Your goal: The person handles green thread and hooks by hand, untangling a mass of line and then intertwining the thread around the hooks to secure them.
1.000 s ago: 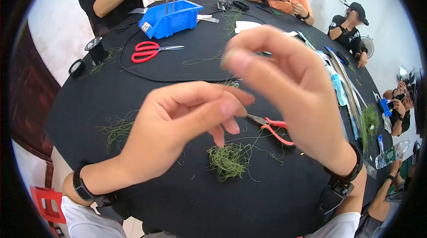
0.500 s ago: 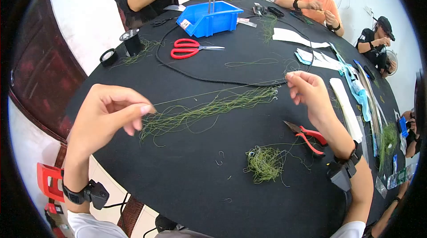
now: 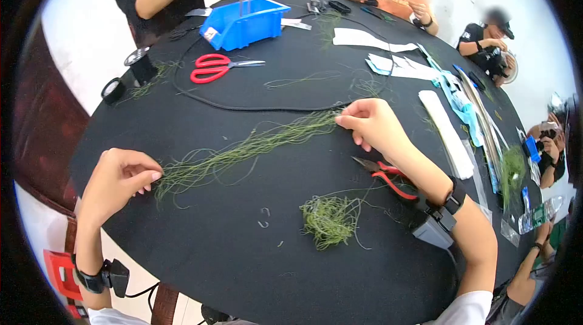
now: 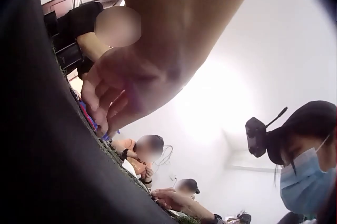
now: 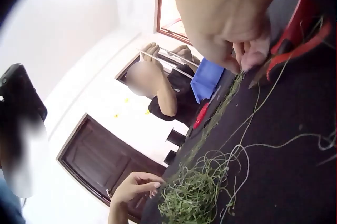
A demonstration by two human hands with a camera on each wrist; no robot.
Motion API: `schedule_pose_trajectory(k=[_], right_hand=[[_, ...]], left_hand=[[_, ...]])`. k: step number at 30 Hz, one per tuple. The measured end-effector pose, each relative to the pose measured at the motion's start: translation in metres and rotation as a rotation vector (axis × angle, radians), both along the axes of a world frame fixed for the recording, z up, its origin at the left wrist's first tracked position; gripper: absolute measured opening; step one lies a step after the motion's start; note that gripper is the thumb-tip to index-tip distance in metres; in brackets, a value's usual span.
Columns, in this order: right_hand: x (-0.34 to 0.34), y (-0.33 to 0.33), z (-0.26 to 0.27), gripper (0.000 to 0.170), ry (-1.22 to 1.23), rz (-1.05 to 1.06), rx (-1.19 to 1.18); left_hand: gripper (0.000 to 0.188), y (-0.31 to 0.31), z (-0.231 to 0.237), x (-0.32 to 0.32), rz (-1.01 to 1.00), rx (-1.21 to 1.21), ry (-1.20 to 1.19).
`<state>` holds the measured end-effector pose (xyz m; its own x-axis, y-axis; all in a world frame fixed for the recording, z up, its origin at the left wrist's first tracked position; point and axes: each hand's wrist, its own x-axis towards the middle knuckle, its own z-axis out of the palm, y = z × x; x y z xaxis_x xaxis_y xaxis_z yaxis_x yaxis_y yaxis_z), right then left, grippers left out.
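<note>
A long bundle of thin green strands (image 3: 255,143) lies stretched across the black table. At its left end, my left hand (image 3: 118,182) pinches strands between thumb and fingers. My right hand (image 3: 378,126) pinches the bundle's right end, and the right wrist view shows that hand (image 5: 237,29) with its fingertips on the strands (image 5: 218,116). A tangled green clump (image 3: 330,220) sits nearer the front, with two small hooks (image 3: 263,218) left of it. Red-handled pliers (image 3: 388,178) lie below my right hand.
Red scissors (image 3: 212,69), a blue bin (image 3: 246,24) and a black cord (image 3: 243,107) are beyond the bundle. Black spools (image 3: 141,67) stand at the left. White strips (image 3: 446,134) lie at the right. Other people sit around the table.
My hands were close together, then drew apart with one strand taut between them. Now they are lower, at the bundle's two ends, and that separate taut strand no longer shows.
</note>
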<state>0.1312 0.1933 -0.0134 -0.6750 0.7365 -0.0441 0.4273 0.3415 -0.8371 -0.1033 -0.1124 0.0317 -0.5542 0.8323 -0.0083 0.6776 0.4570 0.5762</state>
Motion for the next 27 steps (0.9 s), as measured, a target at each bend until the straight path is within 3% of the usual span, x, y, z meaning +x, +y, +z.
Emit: schedule_pose_trajectory(k=[2,3,6,7,10,16,20,27], right_hand=[[0.002,-0.001,0.002,0.020,0.070,-0.001,-0.042],[0.006,0.001,0.003,0.021,0.093,0.018,-0.022],[0.021,0.008,0.010,0.020,0.108,0.078,0.230],[0.027,0.004,0.018,0.016,0.072,0.092,0.304],[0.045,0.000,0.023,0.010,0.136,0.250,0.479],[0.062,-0.024,0.031,0.010,0.201,0.534,0.616],[0.066,-0.039,0.028,0.014,0.139,0.665,0.545],[0.066,-0.049,0.021,0.021,0.098,0.699,0.513]], left_hand=[[0.012,0.000,0.006,0.006,-0.034,0.019,0.193],[0.018,0.003,0.012,0.015,0.054,-0.005,0.174],[0.022,0.008,0.005,0.033,-0.046,0.218,0.580],[0.023,0.015,0.011,0.046,-0.049,0.255,0.425],[0.021,0.033,0.024,0.067,-0.319,0.208,0.127],[0.016,0.087,0.022,0.098,-0.558,0.082,-0.190],[0.020,0.110,0.008,0.103,-0.668,-0.007,-0.209],[0.022,0.120,-0.006,0.101,-0.716,-0.108,-0.300]])
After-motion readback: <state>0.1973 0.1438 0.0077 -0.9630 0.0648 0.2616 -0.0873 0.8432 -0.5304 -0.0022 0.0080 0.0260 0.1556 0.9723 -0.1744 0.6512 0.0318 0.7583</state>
